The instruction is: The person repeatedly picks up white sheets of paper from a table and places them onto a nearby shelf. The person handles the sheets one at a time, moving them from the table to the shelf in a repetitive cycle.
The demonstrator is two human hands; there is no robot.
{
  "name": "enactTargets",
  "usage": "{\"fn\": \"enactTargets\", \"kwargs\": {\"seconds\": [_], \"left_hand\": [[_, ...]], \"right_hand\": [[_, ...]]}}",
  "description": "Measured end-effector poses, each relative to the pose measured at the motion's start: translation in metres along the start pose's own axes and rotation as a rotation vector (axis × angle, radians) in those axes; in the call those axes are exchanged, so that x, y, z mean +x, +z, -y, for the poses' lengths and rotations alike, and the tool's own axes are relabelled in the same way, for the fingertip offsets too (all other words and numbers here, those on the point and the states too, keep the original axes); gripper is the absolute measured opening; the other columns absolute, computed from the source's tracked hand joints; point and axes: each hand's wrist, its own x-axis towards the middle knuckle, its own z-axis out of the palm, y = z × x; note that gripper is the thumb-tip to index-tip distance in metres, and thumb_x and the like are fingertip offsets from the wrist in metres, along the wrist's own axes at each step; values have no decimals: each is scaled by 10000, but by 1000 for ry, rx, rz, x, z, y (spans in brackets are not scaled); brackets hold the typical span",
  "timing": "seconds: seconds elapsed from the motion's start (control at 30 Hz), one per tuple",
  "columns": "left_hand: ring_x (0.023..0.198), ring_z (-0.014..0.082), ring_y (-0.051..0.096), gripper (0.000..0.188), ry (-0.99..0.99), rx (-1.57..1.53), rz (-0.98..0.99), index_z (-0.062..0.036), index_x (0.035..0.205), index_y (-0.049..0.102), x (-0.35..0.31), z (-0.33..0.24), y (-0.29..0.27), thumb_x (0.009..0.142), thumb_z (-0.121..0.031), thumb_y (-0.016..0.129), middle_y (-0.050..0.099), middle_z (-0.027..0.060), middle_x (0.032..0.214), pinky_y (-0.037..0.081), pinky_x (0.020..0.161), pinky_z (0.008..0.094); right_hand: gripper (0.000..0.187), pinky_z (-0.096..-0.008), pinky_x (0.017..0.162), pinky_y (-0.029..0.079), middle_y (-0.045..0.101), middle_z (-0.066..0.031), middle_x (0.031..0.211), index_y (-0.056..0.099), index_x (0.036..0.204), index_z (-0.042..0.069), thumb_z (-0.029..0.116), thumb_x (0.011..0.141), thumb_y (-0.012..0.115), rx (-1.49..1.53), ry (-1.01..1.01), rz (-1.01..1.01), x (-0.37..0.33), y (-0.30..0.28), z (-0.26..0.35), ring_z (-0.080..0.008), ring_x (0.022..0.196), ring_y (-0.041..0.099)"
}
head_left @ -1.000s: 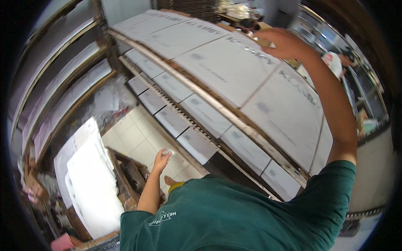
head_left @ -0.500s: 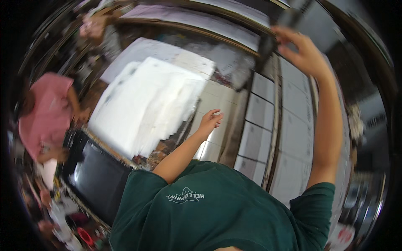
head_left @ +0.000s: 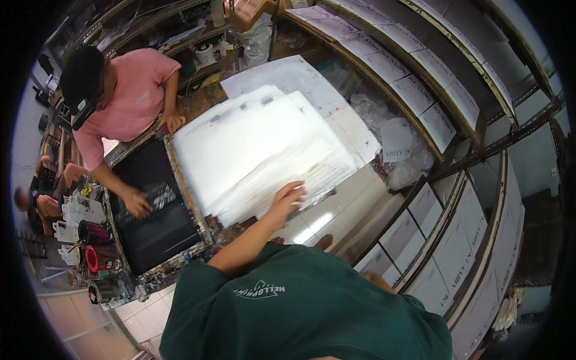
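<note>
- Nearest me is the person in the dark green shirt [head_left: 300, 312], with a white print across the chest.
- The left hand [head_left: 288, 201] reaches forward from that shirt, its grip wide and loose, fingers slightly curled with nothing between them. It hangs at the near edge of the white sheets (whether it touches them, I cannot tell).
- Of the right arm [head_left: 378, 281] just a blurred patch of skin shows past the shirt; I cannot tell how that grip stands.
- Below, bare feet [head_left: 324, 242] stand on the pale tiled floor [head_left: 348, 198].
- The white sheets [head_left: 258, 150] lie in an uneven stack ahead of the left hand, their near edges fanned, dark smudges toward the far side. A broader pale sheet sticks out beneath.
- Left of the stack lies a black panel [head_left: 162, 234] in a stained frame, with a red tub [head_left: 96, 258] beside it.
- Across from it, a co-worker in a pink shirt [head_left: 129, 96] and black cap [head_left: 81, 84] has one hand over the panel and the other by the stack.
- To the right, racks [head_left: 456, 240] hold rows of printed pale sheets; crumpled clear plastic [head_left: 420, 168] lies near them.
- Farther off, a cardboard box [head_left: 255, 12] sits up high.
</note>
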Motion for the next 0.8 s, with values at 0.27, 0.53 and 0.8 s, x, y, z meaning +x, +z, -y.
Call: {"fn": "enactTargets", "kwargs": {"seconds": [0.27,0.53,0.8], "left_hand": [[842,98,488,329,78,31,-210,-104,1166,500,26,9,38,858,-213,540,548,28,980,416,727,249],[830,94,492,321,151,64,-201,-88,1146,510,61,8,148,855,-220,551,541,25,959,415,724,243],[867,113,490,357,269,-19,-319,-78,1178,484,69,7,143,857,-223,546,545,37,983,424,748,263]], "right_hand": [[274,-351,474,428,561,-62,722,625,912,73,268,812,461,443,249,-849,69,17,-200,-166,601,535],[317,-265,532,418,558,-44,755,539,1075,-23,167,823,508,1148,163,-816,51,-222,-204,-131,613,512],[254,-377,695,460,586,-108,927,580,1032,32,157,830,489,648,203,-10,95,-208,-200,-228,800,567]]}}
